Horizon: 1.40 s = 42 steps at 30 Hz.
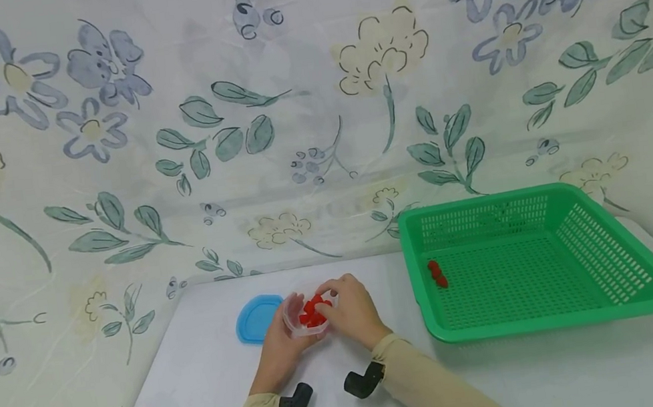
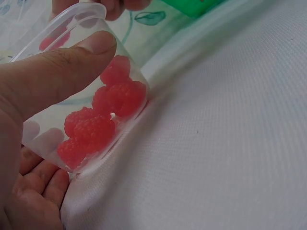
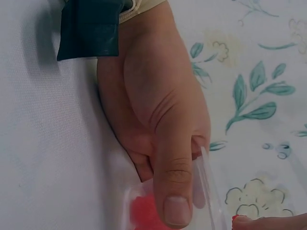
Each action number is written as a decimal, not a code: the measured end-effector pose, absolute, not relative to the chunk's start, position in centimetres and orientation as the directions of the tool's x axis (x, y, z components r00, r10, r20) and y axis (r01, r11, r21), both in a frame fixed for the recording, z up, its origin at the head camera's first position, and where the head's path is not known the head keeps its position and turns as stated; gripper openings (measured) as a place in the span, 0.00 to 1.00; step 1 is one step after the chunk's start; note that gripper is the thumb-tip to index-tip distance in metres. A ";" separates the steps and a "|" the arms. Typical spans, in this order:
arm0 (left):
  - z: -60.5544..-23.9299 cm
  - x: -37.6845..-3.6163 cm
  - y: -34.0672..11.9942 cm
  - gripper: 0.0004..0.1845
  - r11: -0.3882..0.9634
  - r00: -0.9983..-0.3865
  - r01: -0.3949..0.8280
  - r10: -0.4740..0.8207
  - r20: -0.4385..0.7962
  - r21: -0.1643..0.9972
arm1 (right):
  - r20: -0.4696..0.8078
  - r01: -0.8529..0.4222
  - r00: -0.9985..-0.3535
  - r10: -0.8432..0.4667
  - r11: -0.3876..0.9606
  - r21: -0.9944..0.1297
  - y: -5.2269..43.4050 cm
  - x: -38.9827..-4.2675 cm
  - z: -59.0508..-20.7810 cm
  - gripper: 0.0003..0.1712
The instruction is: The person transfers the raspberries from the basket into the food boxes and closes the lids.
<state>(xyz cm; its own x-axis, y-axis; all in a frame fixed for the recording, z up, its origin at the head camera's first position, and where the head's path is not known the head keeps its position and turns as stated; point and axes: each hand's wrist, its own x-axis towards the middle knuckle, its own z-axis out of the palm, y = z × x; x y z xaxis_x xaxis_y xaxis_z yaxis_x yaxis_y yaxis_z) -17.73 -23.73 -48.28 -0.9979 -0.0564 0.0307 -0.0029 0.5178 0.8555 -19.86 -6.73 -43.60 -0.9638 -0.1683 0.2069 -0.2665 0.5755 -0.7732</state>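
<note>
My left hand holds a clear plastic cup of red raspberries, thumb along its wall and fingers at the underside. In the left wrist view the cup leans, its lower edge close to the white tabletop. Over the cup's mouth, my right hand has its fingers bent inward among the fruit. A fingertip of it shows in the right wrist view with a bit of red against it, seemingly a pinched raspberry; most of that hand is out of that view. A blue lid lies left of the cup.
A green slotted basket stands on the table to the right, with a few red raspberries near its left wall. Flower-patterned cloth rises behind the table. Black curved mounts sit at both wrists.
</note>
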 end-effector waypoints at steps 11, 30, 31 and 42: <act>-48.3 -17.7 -23.8 0.51 0.525 -0.997 0.015 -0.052 0.049 0.851 | 0.205 -0.260 -0.966 -0.159 0.588 -0.766 -7.6 -20.2 -44.1 0.12; -48.4 -17.7 -23.5 0.51 0.536 -0.997 0.009 -0.059 0.049 0.844 | 0.274 -0.351 -0.936 -0.222 0.514 -0.783 -6.6 -19.4 -42.7 0.15; -48.4 -17.7 -23.5 0.51 0.537 -0.997 0.008 -0.061 0.048 0.843 | 0.283 -0.361 -0.932 -0.228 0.501 -0.786 -6.4 -19.2 -42.5 0.14; -48.4 -17.8 -23.5 0.52 0.513 -0.998 -0.002 -0.062 0.034 0.858 | 0.367 -0.446 -0.894 -0.256 0.446 -0.776 -4.2 -17.6 -39.8 0.14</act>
